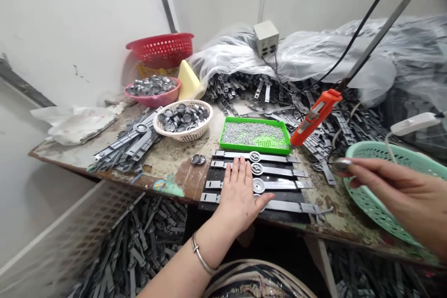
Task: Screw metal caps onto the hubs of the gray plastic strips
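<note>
My left hand (239, 193) lies flat with fingers together and stretched out on a row of grey plastic strips (275, 171) laid across a black mat (216, 178) at the table's front edge. Each strip carries a round metal disc (257, 169) near its middle. My right hand (391, 181) hovers over a mint green basket (370, 200) at the right and pinches a small round metal cap (341, 163) between its fingertips. An orange electric screwdriver (314, 118) hangs on a cable just behind the strips.
A green tray (254, 135) of small screws sits behind the mat. A white basket (183, 121) and a pink bowl (153, 91) hold metal caps; a red colander (161, 49) stands behind. Grey strips (129, 142) pile at left, under plastic sheeting at back, and on the floor.
</note>
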### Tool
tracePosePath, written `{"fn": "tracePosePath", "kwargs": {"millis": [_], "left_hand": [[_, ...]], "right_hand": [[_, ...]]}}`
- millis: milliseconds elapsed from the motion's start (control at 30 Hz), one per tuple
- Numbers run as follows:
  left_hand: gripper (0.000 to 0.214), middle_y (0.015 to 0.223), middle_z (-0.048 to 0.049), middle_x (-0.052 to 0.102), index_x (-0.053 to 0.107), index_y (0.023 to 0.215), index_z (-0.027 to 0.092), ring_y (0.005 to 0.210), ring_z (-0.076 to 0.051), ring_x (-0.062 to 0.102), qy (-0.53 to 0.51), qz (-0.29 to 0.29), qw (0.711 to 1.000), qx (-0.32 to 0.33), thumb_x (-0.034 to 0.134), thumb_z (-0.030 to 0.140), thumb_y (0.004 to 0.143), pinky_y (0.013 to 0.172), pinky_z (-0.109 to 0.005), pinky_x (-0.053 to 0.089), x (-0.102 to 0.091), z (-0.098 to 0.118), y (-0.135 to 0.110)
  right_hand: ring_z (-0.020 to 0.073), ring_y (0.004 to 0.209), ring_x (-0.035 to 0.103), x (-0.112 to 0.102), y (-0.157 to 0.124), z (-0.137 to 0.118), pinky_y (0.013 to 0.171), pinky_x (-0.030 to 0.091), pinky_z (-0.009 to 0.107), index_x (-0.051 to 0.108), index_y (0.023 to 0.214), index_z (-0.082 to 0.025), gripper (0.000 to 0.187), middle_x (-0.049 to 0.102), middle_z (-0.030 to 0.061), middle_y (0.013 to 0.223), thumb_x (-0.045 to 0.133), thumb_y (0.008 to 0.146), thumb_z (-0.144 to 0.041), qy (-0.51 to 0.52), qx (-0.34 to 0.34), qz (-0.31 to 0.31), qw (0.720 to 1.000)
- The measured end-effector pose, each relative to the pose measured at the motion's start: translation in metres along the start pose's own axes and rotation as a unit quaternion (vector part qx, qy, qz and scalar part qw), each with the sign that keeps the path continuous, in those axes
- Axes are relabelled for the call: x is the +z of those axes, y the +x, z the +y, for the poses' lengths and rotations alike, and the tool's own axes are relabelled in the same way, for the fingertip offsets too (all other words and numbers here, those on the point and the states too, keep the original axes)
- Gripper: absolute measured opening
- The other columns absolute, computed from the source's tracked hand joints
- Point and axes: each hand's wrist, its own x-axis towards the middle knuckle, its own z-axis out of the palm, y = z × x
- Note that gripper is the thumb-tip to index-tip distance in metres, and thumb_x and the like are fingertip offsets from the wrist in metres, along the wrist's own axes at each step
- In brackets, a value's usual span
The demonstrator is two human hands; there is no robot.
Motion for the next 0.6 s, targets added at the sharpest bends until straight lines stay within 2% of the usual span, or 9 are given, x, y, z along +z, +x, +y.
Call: {"fn": "tracePosePath", "kwargs": {"millis": [67, 133, 233, 300, 400, 600], "left_hand": [[0.098, 0.152, -0.0208, 0.017, 0.030, 0.142, 0.001, 0.141, -0.033, 0.006, -0.001, 0.013, 1.000, -0.004, 0.016, 0.077, 0.083, 0.114, -0.050, 0.010, -0.004, 0.001, -0.003], [0.100, 0.152, -0.0214, 0.016, 0.029, 0.143, 0.000, 0.141, -0.033, 0.006, -0.002, 0.018, 1.000, -0.008, 0.017, 0.078, 0.081, 0.114, -0.050, 0.010, -0.005, 0.003, -0.007], [0.103, 0.151, -0.0228, 0.018, 0.029, 0.142, -0.001, 0.141, -0.033, 0.009, -0.003, 0.009, 1.000, -0.012, 0.018, 0.080, 0.079, 0.114, -0.049, 0.012, -0.002, 0.005, -0.014], [0.104, 0.151, -0.0229, 0.019, 0.030, 0.142, -0.001, 0.141, -0.033, 0.011, 0.000, 0.006, 1.000, -0.011, 0.019, 0.081, 0.078, 0.114, -0.050, 0.013, 0.003, 0.006, -0.016], [0.103, 0.151, -0.0218, 0.020, 0.030, 0.142, 0.000, 0.141, -0.033, 0.012, 0.003, 0.004, 1.000, -0.008, 0.023, 0.081, 0.078, 0.114, -0.050, 0.013, 0.007, 0.006, -0.016], [0.107, 0.150, -0.0229, 0.020, 0.029, 0.142, -0.001, 0.141, -0.034, 0.012, 0.006, -0.013, 1.000, 0.000, 0.030, 0.082, 0.075, 0.114, -0.050, 0.013, 0.009, 0.005, -0.013]], "right_hand": [[0.0129, 0.070, 0.067, 0.027, -0.007, -0.031, 0.064, 0.054, 0.023, 0.069, 0.100, -0.030, 0.022, 0.072, 0.0022, 0.086, 0.059, 0.084, -0.042, 0.096, -0.087, -0.028, 0.991], [0.0134, 0.076, 0.067, 0.061, -0.008, -0.051, 0.070, 0.055, 0.023, 0.068, 0.096, -0.025, 0.016, 0.071, 0.0024, 0.089, 0.058, 0.086, -0.031, 0.136, -0.152, -0.043, 0.978], [0.0134, 0.079, 0.067, 0.109, -0.003, -0.060, 0.073, 0.055, 0.023, 0.066, 0.093, -0.019, 0.012, 0.071, 0.0038, 0.087, 0.056, 0.086, -0.018, 0.136, -0.231, -0.039, 0.963], [0.0141, 0.080, 0.067, 0.133, -0.001, -0.057, 0.074, 0.055, 0.024, 0.066, 0.091, -0.017, 0.012, 0.071, 0.0055, 0.087, 0.055, 0.086, -0.016, 0.116, -0.274, -0.034, 0.954], [0.0167, 0.083, 0.066, 0.150, -0.003, -0.048, 0.077, 0.053, 0.030, 0.066, 0.090, -0.017, 0.012, 0.070, 0.0069, 0.091, 0.054, 0.088, -0.019, 0.057, -0.315, -0.032, 0.947], [0.0191, 0.091, 0.064, 0.150, -0.012, -0.043, 0.078, 0.048, 0.035, 0.064, 0.101, -0.016, 0.019, 0.070, 0.0087, 0.101, 0.047, 0.091, -0.016, -0.019, -0.369, -0.046, 0.928]]}}
